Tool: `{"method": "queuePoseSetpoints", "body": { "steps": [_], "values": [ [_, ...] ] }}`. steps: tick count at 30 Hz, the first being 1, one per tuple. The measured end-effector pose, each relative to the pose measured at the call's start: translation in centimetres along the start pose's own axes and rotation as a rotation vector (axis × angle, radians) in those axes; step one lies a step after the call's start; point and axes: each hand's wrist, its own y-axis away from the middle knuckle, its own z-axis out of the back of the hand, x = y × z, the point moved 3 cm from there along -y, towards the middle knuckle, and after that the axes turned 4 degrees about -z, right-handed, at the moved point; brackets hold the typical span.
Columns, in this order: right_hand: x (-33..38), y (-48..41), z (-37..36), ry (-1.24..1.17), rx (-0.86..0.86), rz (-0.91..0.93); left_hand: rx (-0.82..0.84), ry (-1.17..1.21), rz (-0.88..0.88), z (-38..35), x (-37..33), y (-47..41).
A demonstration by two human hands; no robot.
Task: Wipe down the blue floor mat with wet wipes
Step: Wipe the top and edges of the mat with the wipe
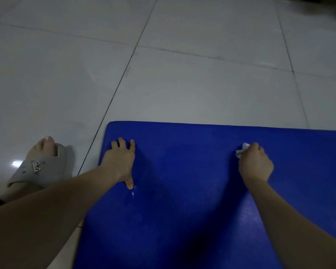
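Note:
The blue floor mat [182, 181] lies on the tiled floor and fills the lower right of the view. My left hand [120, 162] presses on the mat near its far left corner, fingers spread and thumb pointing back. My right hand [255, 164] grips a crumpled white wet wipe [241, 150] against the mat further right, near the far edge. Only a small part of the wipe shows past my fingers. A small wet glint sits on the mat just below my left thumb.
A foot in a grey slipper [39, 166] rests on the grey floor tiles [182, 74] left of the mat. Bare tiled floor stretches beyond the mat's far edge. Something dark sits at the top right corner [326, 4].

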Motion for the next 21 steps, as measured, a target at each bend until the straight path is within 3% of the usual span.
{"method": "queuePoseSetpoints", "body": {
  "steps": [3,7,16,19,21],
  "values": [
    [1.6,0.1,-0.2,-0.015,-0.013,-0.011,-0.004,-0.012,0.001,0.1,-0.2,-0.1],
    [7.2,1.4,-0.8,-0.037,0.019,0.109,-0.006,-0.019,0.001,0.1,-0.1,-0.1],
    [23.4,10.6,-0.9,-0.004,0.115,0.594,-0.024,-0.006,0.0,0.0,-0.2,-0.3],
    [23.5,10.8,-0.5,-0.028,0.132,0.711,-0.015,0.002,-0.001,0.0,-0.1,-0.3],
    [21.3,8.9,-0.3,-0.008,0.17,0.662,-0.011,0.003,-0.002,-0.1,0.1,-0.2]
  ]
}}
